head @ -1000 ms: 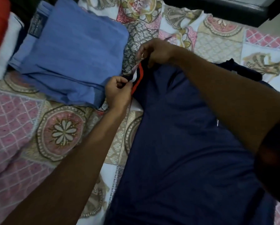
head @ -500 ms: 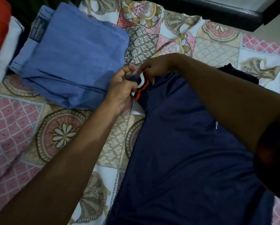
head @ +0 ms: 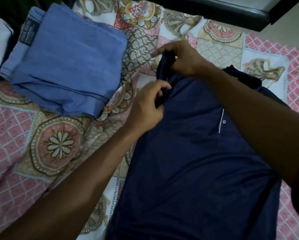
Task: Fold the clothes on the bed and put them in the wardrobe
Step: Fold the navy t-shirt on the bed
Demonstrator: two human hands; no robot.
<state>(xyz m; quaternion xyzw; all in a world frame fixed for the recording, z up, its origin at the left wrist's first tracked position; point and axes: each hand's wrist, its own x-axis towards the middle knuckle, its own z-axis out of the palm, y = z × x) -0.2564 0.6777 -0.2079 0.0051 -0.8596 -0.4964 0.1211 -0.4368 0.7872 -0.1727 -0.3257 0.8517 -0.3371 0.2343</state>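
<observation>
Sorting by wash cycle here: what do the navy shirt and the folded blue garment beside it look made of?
The navy shirt: probably a thin synthetic or blended knit, smooth with faint sheen; it drapes limply and bunches softly. The folded blue garment: seemingly light denim or heavy woven cotton, matte; thick folds, stitched seams and a dark label patch suggest jeans.

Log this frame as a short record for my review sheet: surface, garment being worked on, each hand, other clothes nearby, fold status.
surface: patterned bedsheet
garment in work: navy shirt, body spread on the sheet
left hand: pinches shirt fabric at the shoulder edge
right hand: grips the bunched sleeve end, raised off the sheet
nearby: folded blue jeans, beside the shirt, not touching it
fold status: jeans folded; shirt not yet folded
wardrobe: not in view
</observation>
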